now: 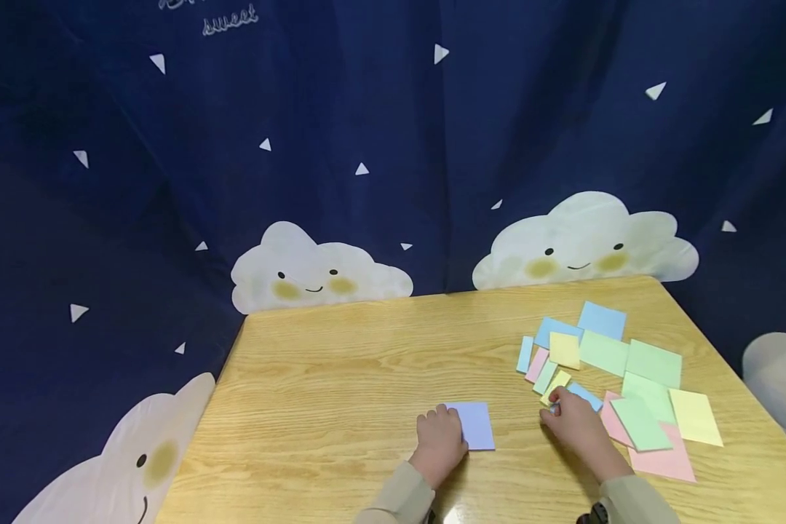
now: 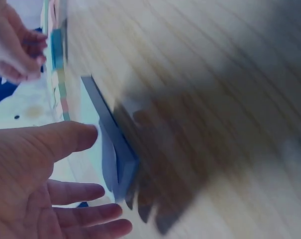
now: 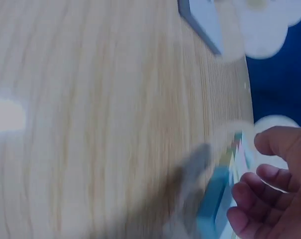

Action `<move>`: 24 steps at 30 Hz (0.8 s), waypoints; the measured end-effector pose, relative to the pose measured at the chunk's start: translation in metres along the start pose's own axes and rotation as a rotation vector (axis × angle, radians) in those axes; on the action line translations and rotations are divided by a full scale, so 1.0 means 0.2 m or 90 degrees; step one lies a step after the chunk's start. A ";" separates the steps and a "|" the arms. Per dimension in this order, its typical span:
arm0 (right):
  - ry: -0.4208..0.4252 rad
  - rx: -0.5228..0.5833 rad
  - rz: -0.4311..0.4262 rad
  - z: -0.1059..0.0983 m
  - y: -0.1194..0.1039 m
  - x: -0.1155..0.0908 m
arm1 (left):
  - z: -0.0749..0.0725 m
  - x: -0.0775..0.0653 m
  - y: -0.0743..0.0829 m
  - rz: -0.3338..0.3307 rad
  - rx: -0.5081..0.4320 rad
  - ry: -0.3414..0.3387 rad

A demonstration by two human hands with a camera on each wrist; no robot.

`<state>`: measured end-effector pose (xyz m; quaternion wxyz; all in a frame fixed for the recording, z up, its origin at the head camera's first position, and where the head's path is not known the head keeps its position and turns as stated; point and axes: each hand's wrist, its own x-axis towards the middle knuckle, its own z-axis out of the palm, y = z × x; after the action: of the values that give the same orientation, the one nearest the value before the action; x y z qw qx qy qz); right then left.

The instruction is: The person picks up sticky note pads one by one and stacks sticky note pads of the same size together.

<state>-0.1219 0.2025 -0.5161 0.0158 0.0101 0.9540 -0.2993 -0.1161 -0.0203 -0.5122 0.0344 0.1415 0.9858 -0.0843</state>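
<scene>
A square lavender sticky-note pad (image 1: 476, 426) lies flat on the wooden table. My left hand (image 1: 440, 440) is at its left edge. In the left wrist view the thumb (image 2: 80, 137) overlaps the pad's top, and the other fingers extend by its near corner, where a sheet bows up slightly. At the right my right hand (image 1: 578, 426) hovers close over a blue sticky-note pad (image 1: 586, 397) and partly hides it. Its fingers (image 3: 247, 194) are loosely bent beside that pad, with a gap to the thumb and nothing gripped.
Narrow pads, including a light blue strip (image 1: 525, 354) and a pink strip (image 1: 536, 364), lie beyond my right hand. Several larger pads, such as a green one (image 1: 653, 362), a yellow one (image 1: 696, 416) and a pink one (image 1: 664, 455), spread across the right side, some overlapping. A dark curtain (image 1: 367, 109) hangs behind.
</scene>
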 end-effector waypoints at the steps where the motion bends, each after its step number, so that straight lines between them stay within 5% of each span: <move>1: 0.008 -0.012 0.006 -0.01 0.03 0.00 | 0.00 0.00 -0.01 -0.004 0.003 -0.006; 9: 0.001 -0.052 0.130 -0.06 0.15 0.00 | 0.02 0.01 -0.09 -0.038 -0.016 -0.060; 24: -0.009 -0.053 0.259 -0.02 0.14 0.04 | -0.01 0.01 -0.12 -0.029 -0.034 -0.075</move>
<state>-0.1286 0.2267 -0.5294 0.0830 0.2001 0.9437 -0.2501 -0.1254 -0.0416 -0.5077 0.0938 0.1126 0.9869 -0.0672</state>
